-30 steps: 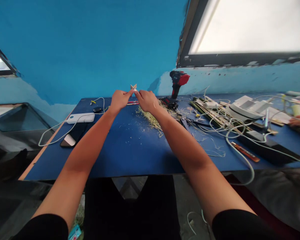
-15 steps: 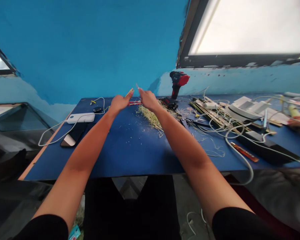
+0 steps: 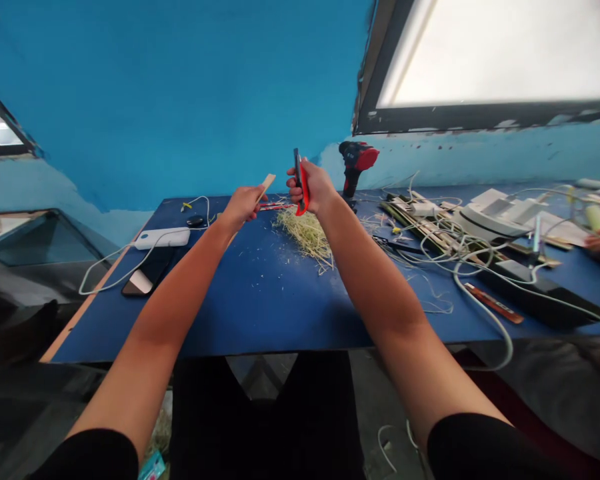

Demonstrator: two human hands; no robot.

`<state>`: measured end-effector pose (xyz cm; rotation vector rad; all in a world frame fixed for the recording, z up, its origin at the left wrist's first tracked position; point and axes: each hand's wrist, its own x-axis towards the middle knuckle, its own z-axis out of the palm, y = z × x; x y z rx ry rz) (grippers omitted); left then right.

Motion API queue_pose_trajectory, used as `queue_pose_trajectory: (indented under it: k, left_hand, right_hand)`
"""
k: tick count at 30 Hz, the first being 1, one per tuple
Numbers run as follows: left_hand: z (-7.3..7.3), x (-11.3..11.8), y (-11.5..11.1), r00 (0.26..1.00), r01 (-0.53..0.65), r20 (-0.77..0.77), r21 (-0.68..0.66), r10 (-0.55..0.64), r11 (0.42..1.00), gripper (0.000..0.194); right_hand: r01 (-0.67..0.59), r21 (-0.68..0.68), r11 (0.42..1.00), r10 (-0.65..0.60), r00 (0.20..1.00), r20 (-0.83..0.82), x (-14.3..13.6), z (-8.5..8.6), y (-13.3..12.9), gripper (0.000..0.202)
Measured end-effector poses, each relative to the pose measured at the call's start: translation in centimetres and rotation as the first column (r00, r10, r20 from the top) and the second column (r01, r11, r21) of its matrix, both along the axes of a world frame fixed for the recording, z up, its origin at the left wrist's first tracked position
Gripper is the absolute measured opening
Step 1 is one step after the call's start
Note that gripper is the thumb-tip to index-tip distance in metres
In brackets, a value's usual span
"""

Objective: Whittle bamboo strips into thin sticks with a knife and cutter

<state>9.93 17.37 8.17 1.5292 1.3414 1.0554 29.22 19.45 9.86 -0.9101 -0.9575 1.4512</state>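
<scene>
My left hand is closed around a thin pale strip of wood or bamboo. The strip's flat end sticks up past my thumb, and a bit of it shows below the hand. In my right hand is a red and black utility knife, held upright and apart from the strip. Its blade cannot be made out clearly. Beneath my right hand lies a heap of fine pale shavings on the blue table. A red slender object rests behind, between my hands.
A red and black cordless drill stands by the wall. To the right are tangled white cables, a white model boat hull and an orange-brown cutter. At left lie a white power bank and a phone.
My right hand has moved right and up, away from the strip, turning the knife upright so its red body shows. My left hand has tilted slightly, showing more of the strip's end.
</scene>
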Motion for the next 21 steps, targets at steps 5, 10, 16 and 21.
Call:
queue_pose_trajectory:
  k: [5, 10, 16, 21]
  left_hand:
    - [0.5, 0.2, -0.1, 0.99, 0.01, 0.142, -0.13, 0.009, 0.991, 0.04]
    - [0.9, 0.7, -0.8, 0.983, 0.068, 0.177, -0.074, -0.054, 0.995, 0.04]
    - [1.3, 0.9, -1.8, 0.976, 0.184, 0.12, 0.002, -0.183, 0.983, 0.032]
    - [1.5, 0.7, -1.8, 0.99, 0.142, -0.008, -0.065, -0.143, 0.988, 0.042]
  right_hand:
    - [-0.014, 0.004, 1.0, 0.014, 0.998, -0.057, 1.0, 0.1, -0.6, 0.055]
    - [-0.014, 0.081, 0.997, 0.003, 0.99, 0.14, -1.2, -0.4, -1.2, 0.05]
    - [0.057, 0.268, 0.962, -0.109, 0.977, 0.185, -3.2, -0.1, -2.0, 0.022]
    - [0.285, 0.279, 0.917, -0.32, 0.943, 0.09, -1.6, 0.6, -1.0, 0.025]
